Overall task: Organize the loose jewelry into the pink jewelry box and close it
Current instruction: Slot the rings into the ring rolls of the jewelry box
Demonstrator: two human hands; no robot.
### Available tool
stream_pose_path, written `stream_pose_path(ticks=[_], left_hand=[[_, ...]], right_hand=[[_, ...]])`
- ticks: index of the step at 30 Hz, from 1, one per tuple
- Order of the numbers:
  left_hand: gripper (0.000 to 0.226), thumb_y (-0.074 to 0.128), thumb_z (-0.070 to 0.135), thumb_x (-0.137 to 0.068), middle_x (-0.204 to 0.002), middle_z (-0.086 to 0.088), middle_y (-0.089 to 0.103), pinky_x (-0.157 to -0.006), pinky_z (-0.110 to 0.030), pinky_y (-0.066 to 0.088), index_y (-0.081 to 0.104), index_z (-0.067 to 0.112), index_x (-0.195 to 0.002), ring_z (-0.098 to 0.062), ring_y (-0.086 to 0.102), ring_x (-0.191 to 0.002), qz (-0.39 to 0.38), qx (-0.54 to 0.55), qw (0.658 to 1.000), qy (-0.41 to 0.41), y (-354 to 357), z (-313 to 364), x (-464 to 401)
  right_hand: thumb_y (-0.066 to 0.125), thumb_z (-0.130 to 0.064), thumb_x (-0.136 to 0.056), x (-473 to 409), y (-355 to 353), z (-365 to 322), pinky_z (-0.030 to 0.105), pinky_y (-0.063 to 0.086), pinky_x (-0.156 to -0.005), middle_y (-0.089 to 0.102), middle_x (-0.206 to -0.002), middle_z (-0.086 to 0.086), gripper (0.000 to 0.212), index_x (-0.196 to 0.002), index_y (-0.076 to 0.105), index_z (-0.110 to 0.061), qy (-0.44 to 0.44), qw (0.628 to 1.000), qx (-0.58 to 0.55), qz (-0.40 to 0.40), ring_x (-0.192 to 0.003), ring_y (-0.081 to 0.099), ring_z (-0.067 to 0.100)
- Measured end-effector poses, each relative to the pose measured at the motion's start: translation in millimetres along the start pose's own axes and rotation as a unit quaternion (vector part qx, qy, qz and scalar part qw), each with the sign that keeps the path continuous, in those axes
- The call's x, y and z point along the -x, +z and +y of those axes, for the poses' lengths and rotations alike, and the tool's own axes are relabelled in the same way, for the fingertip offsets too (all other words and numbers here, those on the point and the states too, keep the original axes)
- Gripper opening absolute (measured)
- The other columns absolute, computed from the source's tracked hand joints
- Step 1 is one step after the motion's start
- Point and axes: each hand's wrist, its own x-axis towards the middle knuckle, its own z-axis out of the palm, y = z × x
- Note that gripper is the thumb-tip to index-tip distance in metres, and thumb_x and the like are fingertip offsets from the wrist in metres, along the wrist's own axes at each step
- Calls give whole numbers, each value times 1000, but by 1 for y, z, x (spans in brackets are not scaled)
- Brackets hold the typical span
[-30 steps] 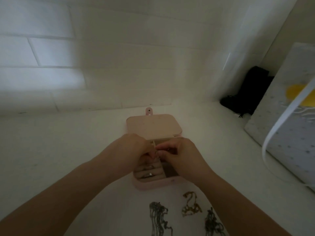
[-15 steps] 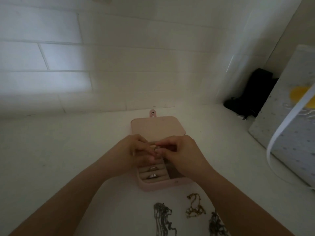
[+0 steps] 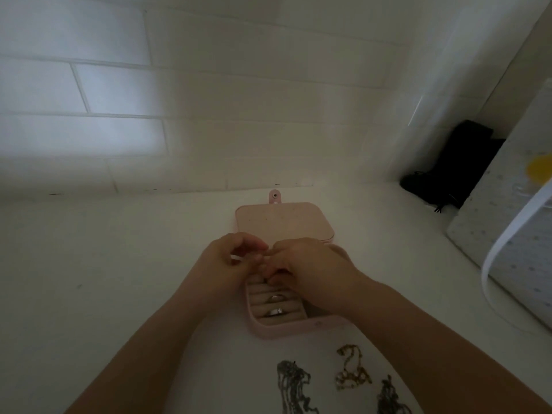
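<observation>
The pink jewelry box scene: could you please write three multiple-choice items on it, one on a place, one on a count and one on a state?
1. Where do the loose chains lie?
A. On the white surface, nearer the camera than the box
B. Inside the lid
C. Beside the black pouch

2. How many rings sit in the ring rolls?
A. None
B. Two
C. Five

3. What is the state of the box?
A. Shut and clasped
B. Open, lid laid back flat
C. Upside down

Answers:
1 A: the silver chain, the gold chain and a dark chain lie in front of the pink jewelry box.
2 B: two silver rings show in the rolls; the rest is hidden by the hands.
3 B: the lid lies flat behind the tray, while the left hand and the right hand meet over it.
</observation>
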Motion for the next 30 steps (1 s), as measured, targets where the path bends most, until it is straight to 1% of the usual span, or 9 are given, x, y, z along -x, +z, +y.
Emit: stream_pose_path(ticks=[2,7,11,14,17,20,24,26,30], left_hand=[[24,62,5,-83,-92,2,66,-69,-10,49,64,29,-82,-9,63,-82,1,5,1000,1,-1,-4,2],[14,65,13,-83,-97,6,66,-69,-12,47,66,25,-91,-7,64,-87,12,3,1000,5,0,-7,6],[16,65,9,-82,-99,3,65,-70,-16,50,65,23,-90,-10,63,-88,26,-5,999,18,2,-9,5],[16,65,10,-82,-101,2,64,-71,-16,50,65,21,-93,-10,63,-89,31,-15,999,18,3,-11,5],[22,64,9,-83,-101,3,60,-77,-23,50,61,31,-86,-11,62,-91,50,-33,998,29,4,-7,6],[30,63,11,-83,-98,18,51,-78,-16,43,55,40,-83,0,56,-91,63,-101,989,84,1,8,9],[13,61,30,-79,-99,15,52,-80,-16,37,61,31,-93,-2,48,-89,22,-177,974,139,7,37,16],[28,62,34,-77,-110,6,50,-86,-25,36,60,26,-104,-10,46,-99,12,-188,977,102,14,39,10],[67,69,34,-78,-137,-18,42,-101,-44,39,41,13,-135,-34,49,-117,49,-92,987,-125,17,22,-25]], right_hand=[[54,-13,-89,0,-1,3,9,29,-66,63,-108,3,22,-104,70,-14,-15,1000,-6,-19,-92,53,11],[67,-17,-81,-6,-4,14,4,42,-69,65,-86,-10,16,-95,73,-21,47,989,-137,-11,-76,56,-4],[70,-16,-78,-13,0,14,2,38,-59,59,-75,-13,10,-87,73,-17,53,992,-112,-27,-68,52,-5],[68,-16,-79,-10,0,12,7,36,-63,59,-76,-14,11,-89,72,-17,47,993,-107,-25,-70,52,-3],[66,-20,-81,9,-11,17,10,46,-72,65,-82,-15,11,-89,70,-27,67,986,-150,40,-77,59,-2],[68,-22,-79,50,-29,36,12,49,-70,66,-73,-16,16,-75,65,-37,107,967,-187,139,-72,62,-1],[67,-25,-80,112,-32,62,9,45,-60,65,-69,-17,23,-69,61,-44,179,970,-123,112,-68,60,-4],[64,-26,-82,135,-24,72,8,43,-60,62,-70,-19,20,-72,63,-43,225,966,-96,84,-67,57,-4],[67,-32,-79,161,-8,82,13,43,-63,58,-76,-14,11,-90,69,-31,280,952,-105,68,-66,53,1]])
